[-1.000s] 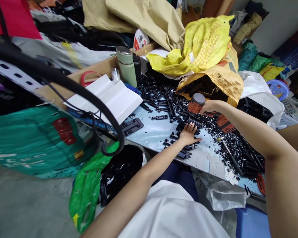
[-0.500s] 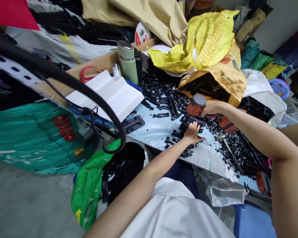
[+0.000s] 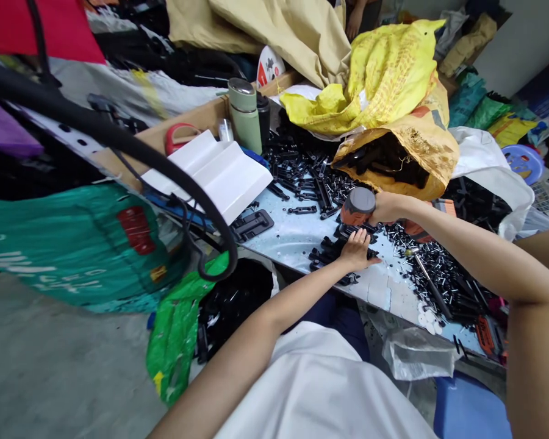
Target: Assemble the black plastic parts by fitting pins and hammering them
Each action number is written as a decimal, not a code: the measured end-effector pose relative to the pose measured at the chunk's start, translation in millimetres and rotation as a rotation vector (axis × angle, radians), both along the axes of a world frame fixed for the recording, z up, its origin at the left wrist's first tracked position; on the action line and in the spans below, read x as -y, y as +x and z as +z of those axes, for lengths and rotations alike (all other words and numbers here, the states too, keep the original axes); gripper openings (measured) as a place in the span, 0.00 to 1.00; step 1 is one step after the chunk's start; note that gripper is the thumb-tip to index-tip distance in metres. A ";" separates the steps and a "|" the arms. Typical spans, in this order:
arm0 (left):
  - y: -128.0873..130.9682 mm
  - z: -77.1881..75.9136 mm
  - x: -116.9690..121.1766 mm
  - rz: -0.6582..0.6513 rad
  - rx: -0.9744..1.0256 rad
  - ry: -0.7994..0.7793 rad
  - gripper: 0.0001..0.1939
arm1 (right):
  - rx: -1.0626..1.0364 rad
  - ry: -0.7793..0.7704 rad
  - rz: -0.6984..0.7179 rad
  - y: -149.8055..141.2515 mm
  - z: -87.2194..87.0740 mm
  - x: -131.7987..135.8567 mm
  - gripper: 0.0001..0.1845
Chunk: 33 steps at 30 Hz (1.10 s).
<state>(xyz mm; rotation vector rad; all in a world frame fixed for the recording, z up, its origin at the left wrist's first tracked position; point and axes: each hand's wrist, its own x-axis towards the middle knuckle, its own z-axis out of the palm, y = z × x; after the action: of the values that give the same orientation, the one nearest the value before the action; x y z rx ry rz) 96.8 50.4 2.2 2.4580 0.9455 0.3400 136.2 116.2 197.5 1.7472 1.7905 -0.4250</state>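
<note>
Black plastic parts (image 3: 332, 245), slim and ribbed, sit grouped near the front edge of the worktop (image 3: 290, 235). My left hand (image 3: 357, 251) lies on them, fingers extended; right hand (image 3: 387, 207) is closed round the orange-grey power driver (image 3: 357, 206). Looks like one batch grouped, plenty loose; can't tell if any are fastened. Shiny metal screws (image 3: 432, 250) are heaped beside the hammer (image 3: 434, 291); crinkled woven sack (image 3: 439, 152) gapes behind.
</note>
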 end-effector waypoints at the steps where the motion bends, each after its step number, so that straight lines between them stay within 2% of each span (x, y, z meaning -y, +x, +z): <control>1: -3.4 -1.8 5.8 -0.007 0.008 0.006 0.44 | 0.015 -0.008 0.015 0.9 0.0 4.2 0.14; 5: -15.0 -5.9 21.8 -0.027 0.009 0.008 0.43 | 0.011 -0.070 0.025 1.4 -4.2 13.3 0.11; 9: -19.7 -3.0 22.1 -0.072 0.009 0.005 0.40 | 0.035 -0.096 0.057 -9.3 -4.7 19.2 0.08; 13: -20.3 -1.4 20.8 -0.062 0.026 0.035 0.38 | 0.109 -0.067 0.106 -23.3 3.2 30.3 0.09; 16: -20.5 -2.9 22.2 -0.033 0.037 0.060 0.38 | 0.042 -0.065 0.091 -28.3 5.7 36.4 0.09; 19: -20.2 -4.5 22.4 -0.041 0.021 0.019 0.39 | -0.080 -0.093 0.067 -32.2 1.7 37.1 0.10; 25: -20.3 3.1 20.4 -0.042 0.030 -0.015 0.40 | -0.068 -0.128 0.066 -53.3 -4.4 37.8 0.08; 29: -32.2 11.1 25.8 -0.040 0.008 -0.078 0.40 | 0.039 -0.082 0.150 -64.0 3.5 47.9 0.10; 33: -52.3 7.7 36.7 -0.009 0.024 -0.056 0.40 | 0.020 -0.148 0.232 -68.0 8.3 55.5 0.13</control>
<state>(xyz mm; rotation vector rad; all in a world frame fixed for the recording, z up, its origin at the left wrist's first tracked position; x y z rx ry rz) 44.5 13.6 9.8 2.4013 0.9209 0.3344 68.2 60.7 205.8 1.4200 1.8705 -0.4295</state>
